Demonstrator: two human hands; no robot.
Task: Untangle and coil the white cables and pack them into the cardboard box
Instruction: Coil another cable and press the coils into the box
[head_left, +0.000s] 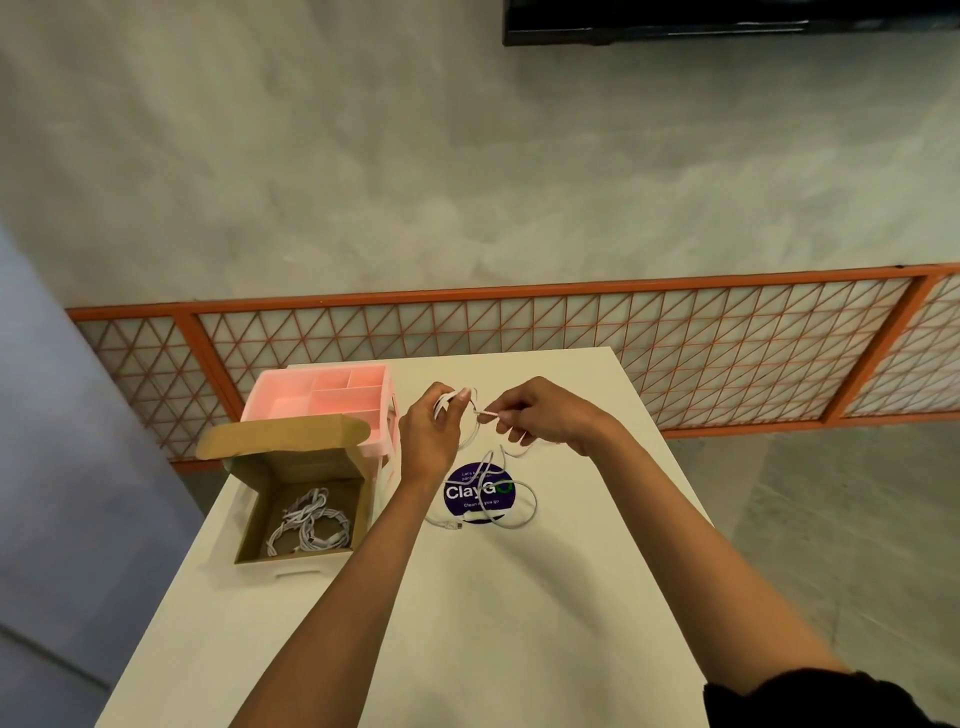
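Left hand curled round small loops of thin white cable; right hand pinches its free end just beside. The slack trails in loose curves over a round purple sticker on the smooth white table. Left: an open brown cardboard box holding white coils – with a pink compartmented plastic tray behind.

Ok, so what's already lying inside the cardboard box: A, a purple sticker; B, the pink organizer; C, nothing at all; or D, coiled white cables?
D: bundles of white cables lie on the floor of the open cardboard box.
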